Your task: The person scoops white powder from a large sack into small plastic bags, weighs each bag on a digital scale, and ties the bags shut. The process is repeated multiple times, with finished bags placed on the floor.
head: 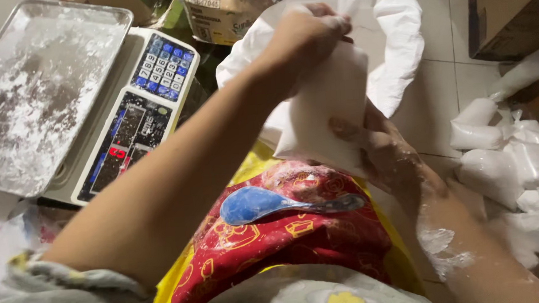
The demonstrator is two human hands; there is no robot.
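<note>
— What do the hands hold, centre frame?
— The left hand (312, 29) pinches the top of a small white powder bag (328, 105); the right hand (377, 146) cups it, fingers curled beneath

— How far along?
— Filled bags (509, 157) pile at right; the blue scoop (254, 204) lies idle on the red sack (286, 243), the scale's tray (39, 90) dusted, upper left

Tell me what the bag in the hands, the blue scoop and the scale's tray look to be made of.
Bag of white powder: thin clear plastic film, judging by its soft folds and the white showing through.
Blue scoop: probably moulded plastic, smooth and glossy with a highlight on the bowl.
Scale tray: looks like sheet metal, likely steel or aluminium, grey and dull-shiny under a dusting of white powder.
</note>
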